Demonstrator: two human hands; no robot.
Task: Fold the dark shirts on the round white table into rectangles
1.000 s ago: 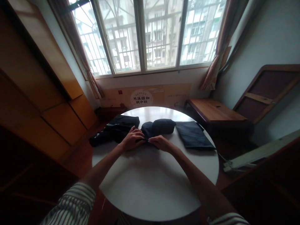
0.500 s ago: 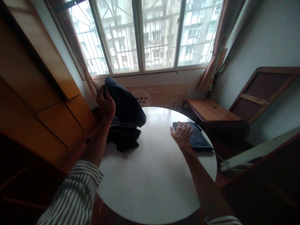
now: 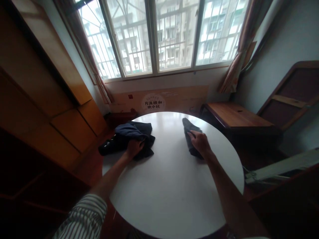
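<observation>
On the left side of the round white table (image 3: 169, 199) lies a rumpled heap of black and dark-blue clothing (image 3: 132, 129). My left hand (image 3: 136, 147) is down at the heap's near edge, its fingers closed on the dark-blue garment; the fingertips are partly hidden by the cloth. Over on the right, my right hand (image 3: 200, 142) pinches the edge of a folded dark-blue garment (image 3: 190, 129). That garment is tilted up and narrow from this angle, and slightly blurred. I cannot tell what kind of clothing either piece is.
A low wooden table (image 3: 239, 114) stands beyond the table's right rim. Orange-brown cabinets (image 3: 69, 129) line the left. Ahead, a printed cardboard panel (image 3: 179, 96) sits under the barred window (image 3: 171, 36). A framed board (image 3: 291, 96) leans on the right wall.
My left hand has come down with the dark-blue garment onto the heap. My right hand, flat on the folded garment before, has closed on it and tilted it up, shifting it left.
</observation>
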